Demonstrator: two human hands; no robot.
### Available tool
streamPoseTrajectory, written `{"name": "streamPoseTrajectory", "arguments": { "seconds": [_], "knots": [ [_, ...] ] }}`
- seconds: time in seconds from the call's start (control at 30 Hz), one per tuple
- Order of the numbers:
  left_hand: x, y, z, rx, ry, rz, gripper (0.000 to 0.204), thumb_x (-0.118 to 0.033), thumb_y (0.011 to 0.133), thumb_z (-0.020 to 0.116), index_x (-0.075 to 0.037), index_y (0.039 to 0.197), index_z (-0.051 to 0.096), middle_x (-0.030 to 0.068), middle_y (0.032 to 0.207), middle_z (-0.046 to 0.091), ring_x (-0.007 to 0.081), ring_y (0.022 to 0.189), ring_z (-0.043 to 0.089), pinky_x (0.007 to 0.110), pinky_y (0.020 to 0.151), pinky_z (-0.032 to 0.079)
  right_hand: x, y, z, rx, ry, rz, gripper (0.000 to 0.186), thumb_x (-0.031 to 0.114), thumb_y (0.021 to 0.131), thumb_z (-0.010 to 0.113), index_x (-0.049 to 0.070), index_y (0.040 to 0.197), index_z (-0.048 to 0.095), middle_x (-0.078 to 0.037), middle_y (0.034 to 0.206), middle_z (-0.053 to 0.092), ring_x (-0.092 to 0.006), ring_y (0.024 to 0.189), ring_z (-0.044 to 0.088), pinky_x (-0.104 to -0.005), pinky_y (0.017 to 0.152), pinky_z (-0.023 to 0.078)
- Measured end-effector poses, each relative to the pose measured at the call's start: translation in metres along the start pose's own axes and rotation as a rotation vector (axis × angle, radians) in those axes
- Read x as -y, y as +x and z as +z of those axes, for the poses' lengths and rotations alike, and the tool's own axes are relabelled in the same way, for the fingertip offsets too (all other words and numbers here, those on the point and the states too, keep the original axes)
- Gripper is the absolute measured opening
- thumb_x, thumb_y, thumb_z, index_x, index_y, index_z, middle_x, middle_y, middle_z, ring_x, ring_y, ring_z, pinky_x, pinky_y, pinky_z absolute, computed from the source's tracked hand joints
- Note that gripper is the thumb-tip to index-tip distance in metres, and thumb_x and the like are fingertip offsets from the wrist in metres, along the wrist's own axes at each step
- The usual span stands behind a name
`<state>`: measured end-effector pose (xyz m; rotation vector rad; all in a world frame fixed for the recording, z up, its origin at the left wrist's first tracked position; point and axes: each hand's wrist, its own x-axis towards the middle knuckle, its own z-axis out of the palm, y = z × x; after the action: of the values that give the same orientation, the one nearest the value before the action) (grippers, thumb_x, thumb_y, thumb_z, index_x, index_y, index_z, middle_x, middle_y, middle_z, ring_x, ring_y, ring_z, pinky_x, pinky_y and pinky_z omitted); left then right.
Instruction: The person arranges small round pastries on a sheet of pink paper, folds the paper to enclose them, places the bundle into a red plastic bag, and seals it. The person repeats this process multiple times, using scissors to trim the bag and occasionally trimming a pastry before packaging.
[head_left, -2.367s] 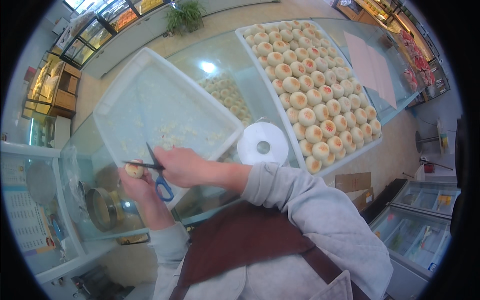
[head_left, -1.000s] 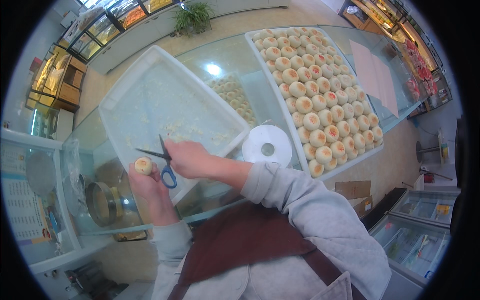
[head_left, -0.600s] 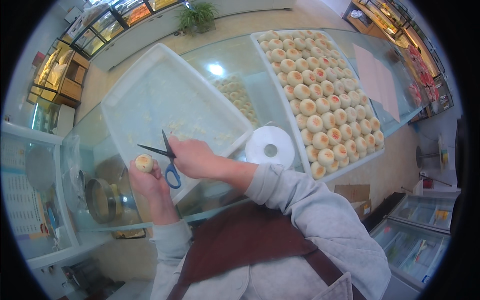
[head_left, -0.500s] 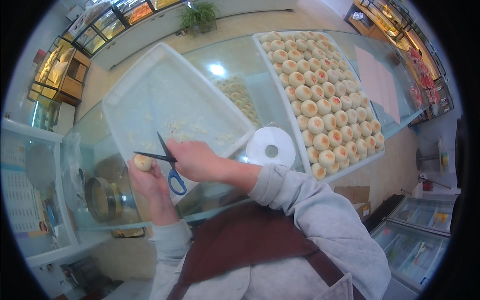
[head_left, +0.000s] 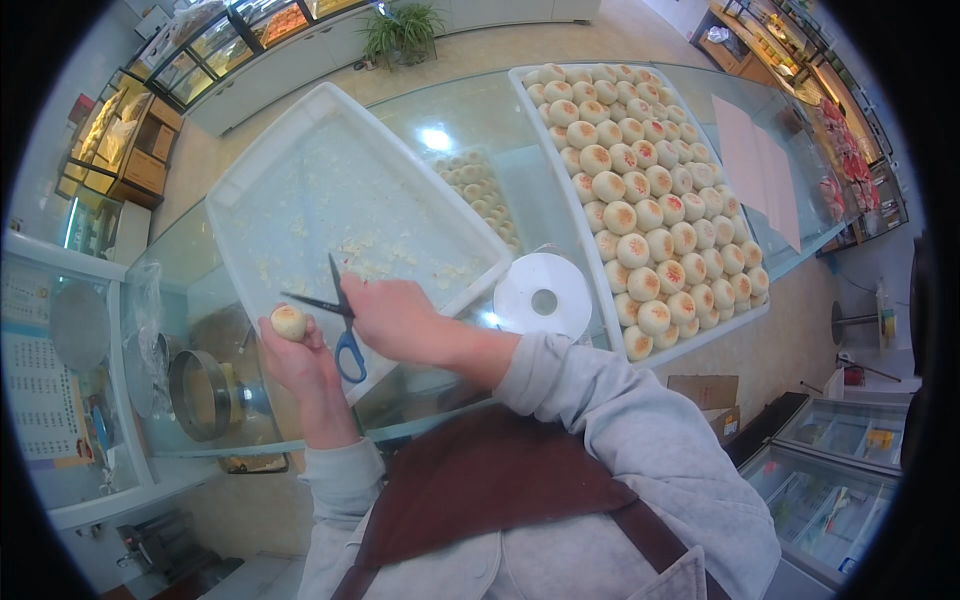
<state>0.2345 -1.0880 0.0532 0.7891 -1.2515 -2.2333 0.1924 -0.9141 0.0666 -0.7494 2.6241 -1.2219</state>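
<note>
A round pale pastry (head_left: 288, 322) with a browned patch rests in my left hand (head_left: 306, 366), whose fingers curl round it from below. My right hand (head_left: 392, 318) grips a pair of scissors (head_left: 347, 352) with a blue handle and dark blades. The blades are spread apart, just above and to the right of the pastry, and do not appear to touch it. Beneath both hands lies a white plastic tray (head_left: 235, 180) with pale flakes and crumbs scattered over its bottom.
To the right, another white tray (head_left: 597, 290) holds rows of similar pastries. Between the trays a white disc (head_left: 515, 300) with a central hole lies on the glass counter (head_left: 530, 190). A metal ring-shaped sieve or pan (head_left: 200, 395) shows at left, and a potted plant (head_left: 398, 35) stands far off.
The scissors have lifted slightly up and right, away from the pastry. My left hand has turned the pastry, so more of its pale surface shows.
</note>
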Motion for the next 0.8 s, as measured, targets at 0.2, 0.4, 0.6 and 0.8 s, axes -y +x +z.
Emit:
{"name": "streamPoseTrajectory", "arguments": {
  "seconds": [0.2, 0.4, 0.6, 0.8],
  "knots": [
    [0.002, 0.002, 0.003, -0.017, -0.066, 0.047, 0.041, -0.04, 0.116, 0.049, -0.002, 0.124, 0.062, 0.008, 0.09, 0.062, 0.0168, 0.07, 0.057, 0.028, 0.053, 0.041, 0.0, -0.002, -0.008, 0.085, 0.063, -0.056, 0.026, 0.011, 0.091, 0.062, 0.003, 0.114, 0.053, -0.024, 0.089, 0.074, -0.0492, 0.088, 0.072, -0.0589, 0.076, 0.055],
    [0.0, 0.029, -0.034, 0.21, -0.154, -0.142, 0.036, -0.031, 0.111, 0.061, -0.003, 0.133, 0.063, 0.0107, 0.112, 0.071, 0.0148, 0.082, 0.066, 0.024, 0.057, 0.048, -0.003, -0.005, -0.022, -0.037, 0.03, 0.114, 0.027, 0.015, 0.092, 0.064, 0.003, 0.114, 0.056, -0.023, 0.092, 0.074, -0.0496, 0.091, 0.071, -0.0595, 0.078, 0.055],
    [-0.006, 0.007, -0.047, 0.135, 0.138, 0.003, 0.047, -0.029, 0.108, 0.064, -0.003, 0.146, 0.058, 0.0071, 0.122, 0.068, 0.0136, 0.102, 0.062, 0.026, 0.077, 0.05, -0.022, -0.039, -0.071, -0.215, 0.455, 0.14, 0.037, 0.015, 0.093, 0.065, 0.001, 0.127, 0.059, -0.019, 0.104, 0.074, -0.0335, 0.099, 0.072, -0.0448, 0.084, 0.056],
    [0.007, -0.023, -0.037, 0.302, 0.057, -0.008, 0.039, -0.027, 0.111, 0.061, -0.001, 0.141, 0.06, 0.0085, 0.123, 0.067, 0.0127, 0.09, 0.063, 0.024, 0.069, 0.049, -0.065, -0.136, -0.17, -0.383, 1.005, 0.156, 0.042, 0.015, 0.097, 0.064, 0.001, 0.136, 0.06, -0.006, 0.101, 0.071, -0.012, 0.088, 0.064, -0.0268, 0.077, 0.05]
  ]
}}
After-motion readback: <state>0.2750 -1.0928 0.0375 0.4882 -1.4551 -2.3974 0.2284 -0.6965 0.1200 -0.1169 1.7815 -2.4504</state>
